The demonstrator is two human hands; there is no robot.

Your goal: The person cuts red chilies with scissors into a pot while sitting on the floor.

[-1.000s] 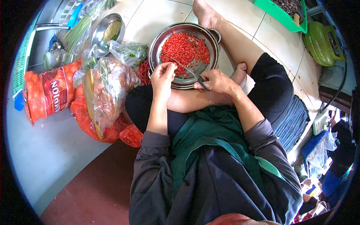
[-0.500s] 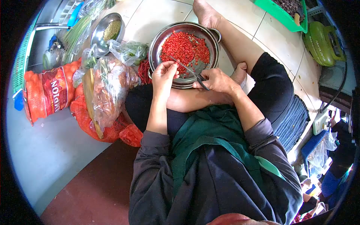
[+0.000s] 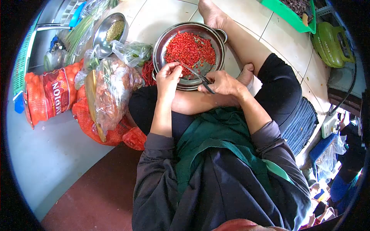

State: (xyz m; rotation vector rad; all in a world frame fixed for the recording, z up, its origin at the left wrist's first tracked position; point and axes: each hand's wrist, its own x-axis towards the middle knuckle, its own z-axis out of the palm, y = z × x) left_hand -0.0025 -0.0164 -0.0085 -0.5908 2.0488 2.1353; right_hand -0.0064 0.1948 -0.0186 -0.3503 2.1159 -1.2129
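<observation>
A metal pot (image 3: 160, 40) with side handles holds many small cut red pieces (image 3: 189, 48). Over its near edge, my left hand (image 3: 169, 75) is closed in a pinch at the tip of the scissors; what the fingertips hold is too small to make out. My right hand (image 3: 223, 83) grips the black handles of the scissors (image 3: 195, 73), whose blades point up and left across the pot toward my left fingertips. Bunched red items (image 3: 148, 74) lie just left of the pot, partly hidden by it.
At left are a red net sack (image 3: 58, 92), a clear bag of brownish contents (image 3: 111, 104) and a metal bowl (image 3: 102, 32) with pale bits. A green crate (image 3: 285, 17) and a green gas cylinder (image 3: 327, 44) stand at upper right. My crossed legs surround the pot's near side.
The scissors have shifted slightly, their blades now looking closer together than half a second ago. Both hands stay nearly in place, with the left fingers moved a little.
</observation>
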